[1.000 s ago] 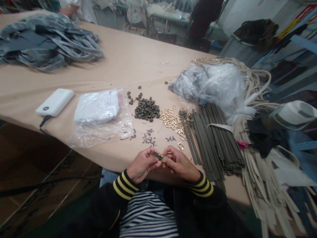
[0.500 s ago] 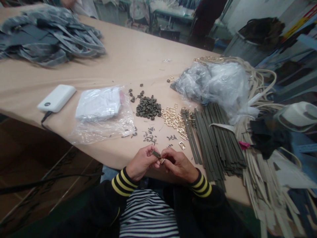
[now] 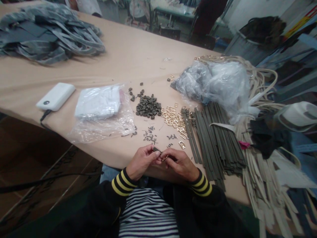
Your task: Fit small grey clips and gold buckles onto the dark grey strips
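Close to the table's front edge, my left hand [image 3: 142, 161] pinches a dark olive strap [image 3: 156, 149], most of it hidden by the fingers. Against it, my right hand [image 3: 178, 163] grips a small gold buckle [image 3: 164, 158] between thumb and fingers. The fingertips of both hands nearly meet. Beyond them lie a heap of dark olive loops [image 3: 148, 106], a pile of gold buckles [image 3: 173, 118] and scattered small dark bits [image 3: 150, 135]. One loose buckle [image 3: 182, 144] rests just past my right hand. Two straps with buckles [image 3: 191, 135] lie to its right.
Many olive straps [image 3: 218, 142] and pale straps [image 3: 268, 185] cover the right side. A clear plastic bag [image 3: 218, 82] sits behind them. At left are a wrapped white packet [image 3: 99, 102], a white power bank [image 3: 56, 96] with cable, and a grey strap pile [image 3: 49, 36].
The olive strap has turned in my left fingers and shows less. My right fingers have closed in over the buckle, nearer the left hand. A person's white sleeve at the far edge has shifted.
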Demonstrator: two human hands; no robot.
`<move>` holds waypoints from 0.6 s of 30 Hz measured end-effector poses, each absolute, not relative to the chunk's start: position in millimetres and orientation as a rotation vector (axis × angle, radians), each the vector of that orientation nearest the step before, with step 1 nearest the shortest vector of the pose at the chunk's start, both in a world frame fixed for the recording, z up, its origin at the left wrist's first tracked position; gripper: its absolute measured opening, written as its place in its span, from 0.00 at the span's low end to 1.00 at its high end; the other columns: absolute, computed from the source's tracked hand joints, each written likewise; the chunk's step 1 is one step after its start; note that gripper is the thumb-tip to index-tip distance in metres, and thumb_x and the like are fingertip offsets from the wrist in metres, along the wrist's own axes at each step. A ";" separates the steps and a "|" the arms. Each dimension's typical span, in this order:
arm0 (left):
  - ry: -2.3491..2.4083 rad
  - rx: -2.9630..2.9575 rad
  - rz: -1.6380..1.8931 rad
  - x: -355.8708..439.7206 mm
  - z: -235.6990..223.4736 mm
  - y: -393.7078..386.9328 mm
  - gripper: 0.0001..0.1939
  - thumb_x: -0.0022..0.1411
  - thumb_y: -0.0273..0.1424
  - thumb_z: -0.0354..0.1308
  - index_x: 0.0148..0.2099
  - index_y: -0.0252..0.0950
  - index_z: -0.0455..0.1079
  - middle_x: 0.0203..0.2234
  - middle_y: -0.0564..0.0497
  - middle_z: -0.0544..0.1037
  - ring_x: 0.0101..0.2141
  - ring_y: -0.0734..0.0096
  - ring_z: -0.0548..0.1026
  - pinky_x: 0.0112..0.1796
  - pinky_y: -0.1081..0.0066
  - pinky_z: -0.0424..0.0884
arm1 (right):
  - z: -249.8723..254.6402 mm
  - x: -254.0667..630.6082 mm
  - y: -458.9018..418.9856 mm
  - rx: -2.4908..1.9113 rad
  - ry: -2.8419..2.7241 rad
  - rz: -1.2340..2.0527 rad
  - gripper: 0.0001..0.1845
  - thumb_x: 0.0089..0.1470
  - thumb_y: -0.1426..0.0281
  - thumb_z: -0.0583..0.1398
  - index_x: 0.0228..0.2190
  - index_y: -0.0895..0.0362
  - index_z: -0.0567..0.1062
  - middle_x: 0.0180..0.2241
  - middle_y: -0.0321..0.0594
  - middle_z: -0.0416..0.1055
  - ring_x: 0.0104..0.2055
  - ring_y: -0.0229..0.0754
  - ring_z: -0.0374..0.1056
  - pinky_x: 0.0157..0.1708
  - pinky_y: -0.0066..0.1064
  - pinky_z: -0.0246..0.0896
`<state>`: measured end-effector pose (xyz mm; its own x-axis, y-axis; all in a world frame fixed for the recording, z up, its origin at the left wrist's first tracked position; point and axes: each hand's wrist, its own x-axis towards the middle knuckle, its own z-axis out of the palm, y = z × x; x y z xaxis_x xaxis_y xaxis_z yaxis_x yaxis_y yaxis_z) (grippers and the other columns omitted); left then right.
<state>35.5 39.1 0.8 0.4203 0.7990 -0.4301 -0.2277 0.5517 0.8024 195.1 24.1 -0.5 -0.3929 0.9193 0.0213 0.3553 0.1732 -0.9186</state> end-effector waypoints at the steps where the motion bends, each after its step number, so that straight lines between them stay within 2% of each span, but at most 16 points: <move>1: 0.929 0.732 0.730 35.8 0.2 39.4 0.10 0.46 0.33 0.60 0.26 0.30 0.66 0.21 0.54 0.71 0.23 0.80 0.69 0.27 0.78 0.67 | -0.7 194.6 24.0 -1.190 -1.844 1.209 0.08 0.47 0.79 0.51 0.29 0.57 0.68 0.23 0.34 0.65 0.21 0.31 0.62 0.25 0.24 0.60; 4: 0.961 0.709 0.773 37.4 -0.2 40.2 0.10 0.47 0.33 0.59 0.26 0.31 0.64 0.19 0.55 0.70 0.22 0.81 0.68 0.25 0.79 0.67 | -2.7 192.5 23.2 -1.167 -1.764 1.278 0.09 0.49 0.76 0.51 0.35 0.57 0.66 0.29 0.36 0.67 0.21 0.31 0.63 0.24 0.25 0.61; 6: 0.984 0.694 0.795 38.5 0.5 40.5 0.10 0.48 0.33 0.59 0.26 0.32 0.63 0.19 0.56 0.69 0.22 0.81 0.68 0.25 0.79 0.67 | -4.8 191.3 22.7 -1.178 -1.731 1.295 0.08 0.50 0.76 0.51 0.34 0.57 0.65 0.30 0.37 0.67 0.20 0.30 0.63 0.24 0.25 0.61; 12: 1.024 0.730 0.822 41.4 1.7 39.7 0.09 0.49 0.32 0.56 0.27 0.32 0.61 0.18 0.57 0.69 0.21 0.82 0.68 0.24 0.81 0.67 | -8.9 191.3 22.3 -1.203 -1.720 1.255 0.07 0.49 0.76 0.51 0.32 0.57 0.66 0.27 0.36 0.68 0.19 0.30 0.63 0.23 0.24 0.60; 18: 1.032 0.768 0.837 41.3 -1.4 39.8 0.10 0.51 0.34 0.54 0.28 0.33 0.58 0.17 0.58 0.68 0.19 0.82 0.67 0.22 0.80 0.68 | -3.4 195.9 24.6 -1.146 -1.903 1.197 0.11 0.47 0.81 0.50 0.30 0.58 0.68 0.24 0.34 0.66 0.20 0.30 0.63 0.25 0.23 0.59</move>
